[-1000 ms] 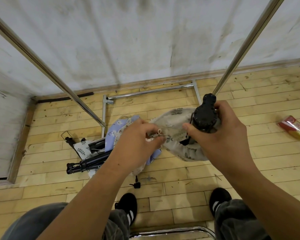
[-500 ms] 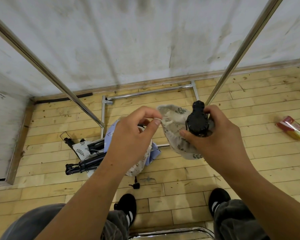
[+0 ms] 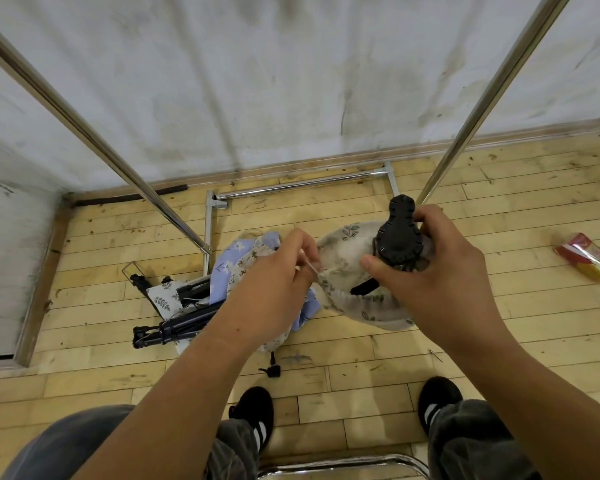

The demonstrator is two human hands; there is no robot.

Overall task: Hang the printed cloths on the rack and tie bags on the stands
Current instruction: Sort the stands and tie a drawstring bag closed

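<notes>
A grey leaf-printed drawstring bag (image 3: pixel 347 258) sits round a black stand (image 3: pixel 399 237) held upright in front of me. My right hand (image 3: pixel 440 271) grips the stand's head together with the bag's cloth. My left hand (image 3: pixel 278 282) pinches the bag's thin white drawstring (image 3: pixel 310 266) and holds it taut to the left. On the floor below lie more printed cloths, a blue floral one (image 3: pixel 232 261) on top, across folded black stands (image 3: pixel 177 323). The steel rack's poles (image 3: pixel 94 136) slant up on both sides.
The rack's base bars (image 3: pixel 302 183) lie on the wooden floor by the wall. A red and yellow packet (image 3: pixel 589 258) lies at the right. A small black clip (image 3: pixel 273 370) rests before my shoes. A chrome tube (image 3: pixel 343 462) curves at the bottom edge.
My left hand has shifted from the bag's mouth to pulling the drawstring out leftward. The right hand with the stand lifted briefly, then settled with the bag drawn closer round the head.
</notes>
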